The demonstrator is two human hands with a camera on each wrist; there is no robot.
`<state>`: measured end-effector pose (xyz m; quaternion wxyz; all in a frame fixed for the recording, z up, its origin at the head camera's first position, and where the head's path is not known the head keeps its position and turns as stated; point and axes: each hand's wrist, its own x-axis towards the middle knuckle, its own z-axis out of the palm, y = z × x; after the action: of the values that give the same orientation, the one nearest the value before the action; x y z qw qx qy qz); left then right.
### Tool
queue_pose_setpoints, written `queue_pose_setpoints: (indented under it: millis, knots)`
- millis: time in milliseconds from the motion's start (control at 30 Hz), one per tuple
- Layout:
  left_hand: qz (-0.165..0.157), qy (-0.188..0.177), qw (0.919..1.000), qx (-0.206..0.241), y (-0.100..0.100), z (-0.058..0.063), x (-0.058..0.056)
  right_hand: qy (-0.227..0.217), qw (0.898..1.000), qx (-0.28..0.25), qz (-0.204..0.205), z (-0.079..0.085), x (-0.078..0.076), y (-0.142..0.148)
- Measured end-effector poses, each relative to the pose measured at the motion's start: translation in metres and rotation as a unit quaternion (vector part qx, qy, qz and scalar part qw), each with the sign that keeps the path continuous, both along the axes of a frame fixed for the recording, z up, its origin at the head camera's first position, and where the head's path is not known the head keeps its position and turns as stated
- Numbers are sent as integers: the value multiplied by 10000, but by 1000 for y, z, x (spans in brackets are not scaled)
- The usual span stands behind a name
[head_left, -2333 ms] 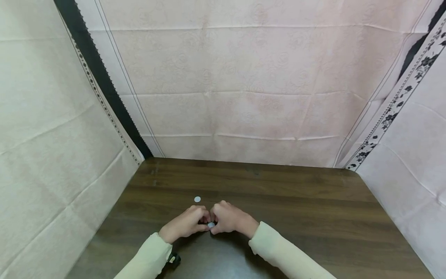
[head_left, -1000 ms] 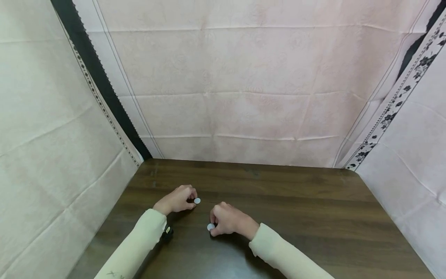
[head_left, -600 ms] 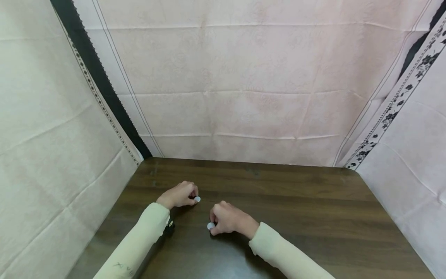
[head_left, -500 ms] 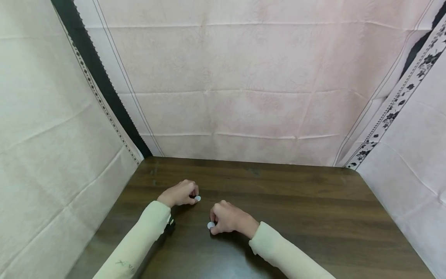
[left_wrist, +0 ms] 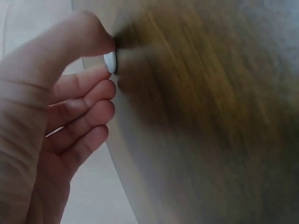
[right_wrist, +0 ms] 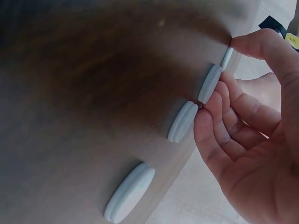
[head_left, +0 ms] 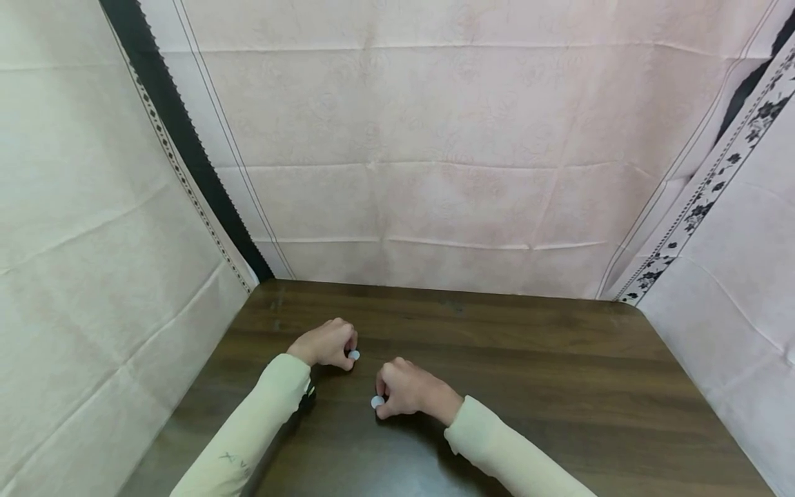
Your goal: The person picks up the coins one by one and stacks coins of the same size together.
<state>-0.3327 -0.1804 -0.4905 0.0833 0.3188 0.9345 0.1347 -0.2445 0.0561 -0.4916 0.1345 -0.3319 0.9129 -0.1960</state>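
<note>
Thumb and fingertips of my left hand (head_left: 326,343) pinch a small white disc (head_left: 354,355) at the tabletop. Up close in the left wrist view, that disc (left_wrist: 110,61) sits between the thumb tip and index fingertip, the other fingers curled below. Nearer to me and to the right, my right hand (head_left: 406,388) pinches a second white disc (head_left: 377,401) between thumb and index finger. The right wrist view shows three more discs lying in a line beside and below that hand: a near disc (right_wrist: 210,84), a middle disc (right_wrist: 183,122) and a larger-looking disc (right_wrist: 130,193).
Both hands work over a dark brown wooden table (head_left: 528,373). Pale cloth (head_left: 435,166) hangs behind it, with more cloth along both sides. A black wrist device (right_wrist: 273,24) with a yellow label shows beyond the right thumb.
My left hand has left the right hand's side, moved away and to the left, and now pinches the farther disc. The right hand stays at its disc.
</note>
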Motion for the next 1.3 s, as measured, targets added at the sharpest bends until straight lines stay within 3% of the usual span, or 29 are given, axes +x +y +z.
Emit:
queue_pose_setpoints:
  millis: [233, 733, 1033, 1300]
  knots:
    - [-13, 142, 9998, -106, -2, -3, -2, 10, 10000, -24, 38, -1, 0, 0]
    - [-280, 251, 9992, -101, 3, 4, -1, 35, 10000, 53, 64, -2, -2, 0]
    - [-427, 163, 9990, -21, 6, 7, 8, -14, 9999, 72, 72, -2, -3, 1]
    - [-566, 78, 9983, 86, 11, 7, 23, 101, 9998, -50, 148, -4, -3, 2]
